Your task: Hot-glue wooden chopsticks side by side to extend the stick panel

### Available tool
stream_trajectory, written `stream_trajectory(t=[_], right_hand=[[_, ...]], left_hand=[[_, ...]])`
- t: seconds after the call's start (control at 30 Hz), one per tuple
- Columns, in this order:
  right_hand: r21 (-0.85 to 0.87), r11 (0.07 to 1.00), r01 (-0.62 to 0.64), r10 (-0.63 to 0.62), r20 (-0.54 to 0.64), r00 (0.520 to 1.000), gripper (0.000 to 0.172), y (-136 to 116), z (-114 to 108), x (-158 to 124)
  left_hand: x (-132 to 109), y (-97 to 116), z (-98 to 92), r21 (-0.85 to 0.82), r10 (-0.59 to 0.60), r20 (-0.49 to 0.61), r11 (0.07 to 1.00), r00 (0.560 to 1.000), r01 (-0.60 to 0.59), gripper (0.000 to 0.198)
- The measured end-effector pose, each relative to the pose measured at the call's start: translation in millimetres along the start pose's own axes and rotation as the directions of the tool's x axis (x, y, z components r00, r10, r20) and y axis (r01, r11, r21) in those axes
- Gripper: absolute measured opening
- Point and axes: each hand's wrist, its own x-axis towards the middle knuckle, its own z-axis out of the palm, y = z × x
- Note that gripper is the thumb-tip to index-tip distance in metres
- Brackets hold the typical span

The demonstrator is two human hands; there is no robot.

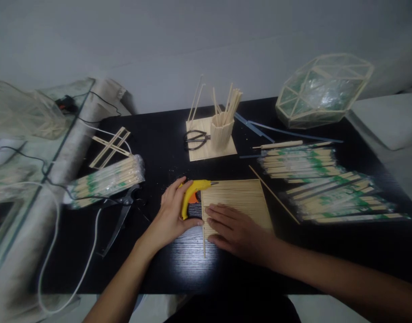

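My left hand curves beside a yellow glue gun with an orange trigger, whose nozzle points right over the mat's top left corner. Its fingertips lie at the back of the glue gun, and its thumb reaches a thin wooden stick along the mat's left edge. Thumb and fingers are apart; no closed grip shows. My right hand rests flat on the mat of thin wooden sticks, fingers stretched leftward, hiding its lower middle. The left-edge stick extends below the mat. A loose stick lies slanted to the right.
Behind stands a stick holder on a wooden base, with scissors beside it. Packs of sticks lie right, another pack left near pliers. A white cable loops left. A geometric frame stands back right.
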Motion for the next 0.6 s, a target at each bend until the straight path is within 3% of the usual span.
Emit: stream_trajectory(t=[0.6], right_hand=[[-0.010, 1.000, -0.010, 0.010, 0.013, 1.000, 0.039, -1.2, -0.2, 0.2]], left_hand=[[0.1, -2.9, 1.1, 0.008, 0.014, 0.006, 1.000, 1.000, -0.014, 0.104]])
